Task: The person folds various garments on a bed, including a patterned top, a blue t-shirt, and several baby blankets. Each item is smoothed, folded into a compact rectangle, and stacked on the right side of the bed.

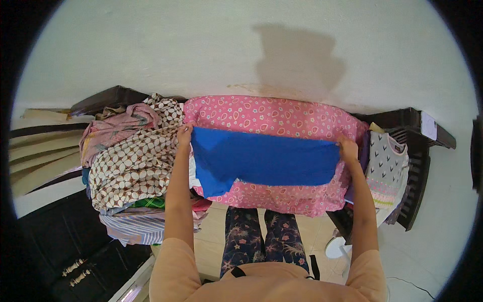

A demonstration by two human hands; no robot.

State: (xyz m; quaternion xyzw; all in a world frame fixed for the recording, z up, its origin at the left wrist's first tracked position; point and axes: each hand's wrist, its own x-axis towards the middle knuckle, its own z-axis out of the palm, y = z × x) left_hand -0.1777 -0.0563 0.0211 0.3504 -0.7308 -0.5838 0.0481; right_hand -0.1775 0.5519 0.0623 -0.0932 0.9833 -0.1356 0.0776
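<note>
A blue garment [264,156], seemingly folded lengthwise, is stretched wide between my two hands. My left hand [185,135] grips its upper left corner, and my right hand [347,148] pinches the upper right end. A short flap of the garment hangs lower on the left side. Behind and beneath it spreads a pink cloth with a paisley and flower print [271,113], covering the middle of a dark wooden bench. Whether the garment touches this cloth I cannot tell.
At the left is a heap of clothes, with a brown-and-white patterned cloth [132,166] and a striped one [137,228]. A grey knitted top [388,166] lies on the right pile. A phone-like white object [428,125] rests on the dark wooden armrest [405,117].
</note>
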